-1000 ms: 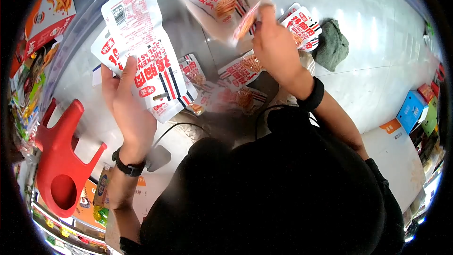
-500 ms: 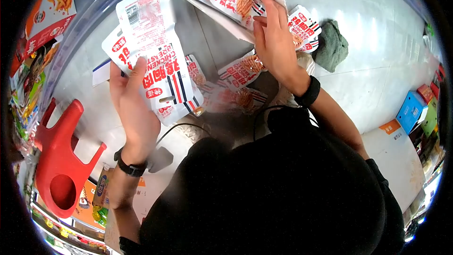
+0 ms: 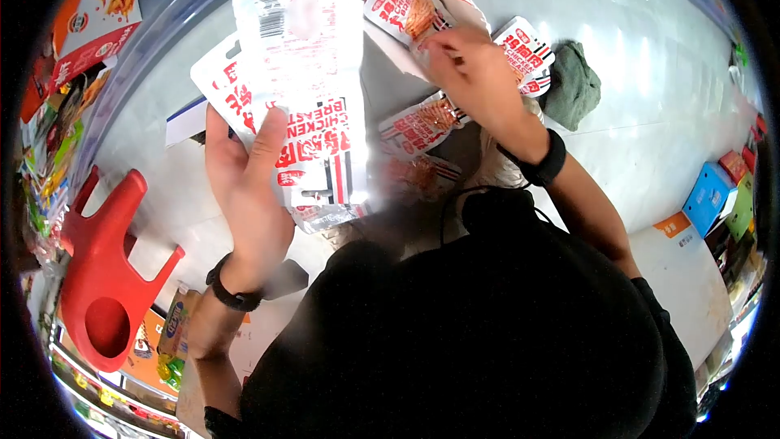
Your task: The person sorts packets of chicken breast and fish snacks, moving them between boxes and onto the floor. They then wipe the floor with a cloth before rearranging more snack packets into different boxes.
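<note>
My left hand [image 3: 248, 187] is closed on a small fan of white chicken breast packets [image 3: 313, 57], thumb on top and fingers behind. The front packet shows its barcoded back and red lettering. My right hand [image 3: 479, 81] is over the near edge of an open white carton [image 3: 467, 0], its fingers curled together. Whatever lies between those fingertips is hidden. Inside the carton, several chicken breast packets [image 3: 406, 4] stand side by side, close to my right fingers. More packets lie loose below: one [image 3: 422, 123] between my hands and others [image 3: 524, 53] right of the carton.
A crumpled dark green cloth [image 3: 573, 85] lies on the pale floor right of the packets. At the left is a red plastic stool [image 3: 106, 268]. An orange and white snack carton [image 3: 97, 12] stands upper left; a blue box [image 3: 708, 195] is at the right.
My left hand has moved right with the packets, which are now more upright and nearer the camera. My right hand has shifted slightly down, its fingers changing from stretched to curled.
</note>
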Motion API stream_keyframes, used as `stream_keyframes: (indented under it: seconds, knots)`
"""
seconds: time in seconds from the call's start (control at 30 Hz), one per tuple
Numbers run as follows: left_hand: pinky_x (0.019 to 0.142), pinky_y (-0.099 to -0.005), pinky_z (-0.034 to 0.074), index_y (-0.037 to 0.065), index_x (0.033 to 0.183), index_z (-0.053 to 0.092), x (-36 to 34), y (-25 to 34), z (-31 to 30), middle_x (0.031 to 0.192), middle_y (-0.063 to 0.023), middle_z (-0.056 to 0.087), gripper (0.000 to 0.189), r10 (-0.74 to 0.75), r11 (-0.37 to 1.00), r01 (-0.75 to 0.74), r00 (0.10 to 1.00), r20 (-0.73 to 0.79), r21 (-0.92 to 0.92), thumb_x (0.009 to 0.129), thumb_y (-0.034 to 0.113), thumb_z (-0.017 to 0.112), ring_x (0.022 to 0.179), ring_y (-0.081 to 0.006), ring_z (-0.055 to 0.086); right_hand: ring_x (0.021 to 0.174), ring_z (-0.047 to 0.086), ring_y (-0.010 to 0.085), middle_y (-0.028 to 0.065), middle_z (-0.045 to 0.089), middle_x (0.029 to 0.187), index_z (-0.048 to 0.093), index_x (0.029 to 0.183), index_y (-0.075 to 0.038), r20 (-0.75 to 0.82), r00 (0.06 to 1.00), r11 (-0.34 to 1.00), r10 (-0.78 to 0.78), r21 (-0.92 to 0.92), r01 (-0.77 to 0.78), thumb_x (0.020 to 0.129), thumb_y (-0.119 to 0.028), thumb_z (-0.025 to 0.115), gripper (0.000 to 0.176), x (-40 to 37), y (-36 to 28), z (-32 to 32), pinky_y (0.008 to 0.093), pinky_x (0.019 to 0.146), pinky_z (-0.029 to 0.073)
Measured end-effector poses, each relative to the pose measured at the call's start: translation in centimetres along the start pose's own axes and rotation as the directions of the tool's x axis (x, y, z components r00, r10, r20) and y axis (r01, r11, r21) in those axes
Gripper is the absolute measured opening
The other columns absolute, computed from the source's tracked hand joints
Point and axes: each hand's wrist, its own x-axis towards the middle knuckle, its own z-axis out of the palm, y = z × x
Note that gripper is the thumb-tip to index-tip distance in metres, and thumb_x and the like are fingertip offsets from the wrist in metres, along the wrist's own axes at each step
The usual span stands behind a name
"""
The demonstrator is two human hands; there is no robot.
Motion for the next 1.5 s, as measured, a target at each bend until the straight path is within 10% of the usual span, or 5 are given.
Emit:
stream_keyframes:
  seconds: [0.2, 0.6, 0.93, 1.2, 1.5]
  knots:
    - [0.088, -0.0306, 0.053, -0.003, 0.134, 0.042, -0.8, 0.0, 0.3, 0.119, -0.0129, 0.063, 0.046, 0.177, 0.961, -0.222, 0.952, 0.251, 0.166, 0.092, -0.001, 0.059, 0.102, -0.0165, 0.064, 0.065, 0.057, 0.0028, 0.0013, 0.066, 0.081, 0.063, 0.114, -0.001, 0.094, 0.969, 0.669, 0.227, 0.708, -0.226, 0.095, -0.023, 0.063, 0.029, 1.2, -8.6, -4.8, 0.0197, 0.054, 0.044]
    - [0.09, -0.0277, 0.049, -0.003, 0.136, 0.039, -0.9, 0.8, 0.1, 0.119, -0.0114, 0.063, 0.049, 0.02, 0.997, -0.036, 0.976, 0.217, 0.069, 0.093, 0.001, 0.061, 0.102, -0.0146, 0.063, 0.04, 0.048, 0.0059, 0.006, 0.063, 0.064, 0.066, 0.096, 0.0, 0.314, 0.929, 0.728, 0.198, 0.587, -0.354, 0.095, -0.011, 0.062, 0.012, 2.4, -11.8, -6.5, 0.0187, 0.036, 0.03]
    - [0.112, -0.0361, 0.025, -0.002, 0.135, 0.044, 1.3, 1.9, -1.1, 0.134, -0.0117, 0.053, 0.064, -0.201, 0.82, 0.269, 0.962, 0.185, -0.505, 0.1, 0.051, 0.035, 0.128, -0.0218, 0.045, 0.102, 0.069, 0.0311, 0.0222, 0.065, 0.117, 0.066, 0.112, 0.005, 0.071, 0.749, 0.732, -0.658, 0.291, 0.616, 0.085, -0.004, 0.066, 0.029, 1.6, -11.3, -4.4, 0.0357, 0.082, 0.06]
    - [0.087, -0.0278, 0.05, -0.001, 0.127, 0.049, 0.2, 1.0, -0.2, 0.115, -0.0097, 0.065, 0.036, 0.019, 0.984, 0.002, 0.993, 0.119, -0.177, 0.092, -0.003, 0.058, 0.101, -0.0151, 0.064, 0.084, 0.067, 0.0294, 0.0193, 0.063, 0.116, 0.068, 0.11, 0.002, 0.147, 0.81, 0.807, -0.568, 0.29, 0.514, 0.077, 0.008, 0.059, 0.036, 0.3, -10.0, -3.8, 0.0368, 0.077, 0.054]
    - [0.058, -0.0218, 0.039, 0.001, 0.09, 0.051, 2.4, 3.1, 7.6, 0.078, 0.0009, 0.052, 0.018, 0.308, 0.951, -0.292, 0.878, 0.366, -0.1, 0.095, 0.014, 0.063, 0.07, -0.0034, 0.048, 0.062, 0.054, 0.0019, 0.0034, 0.063, 0.085, 0.055, 0.106, 0.001, -0.194, 0.98, 0.9, 0.053, 0.435, 0.038, 0.087, 0.004, 0.064, 0.021, 0.6, -8.1, -7.0, 0.018, 0.053, 0.042]
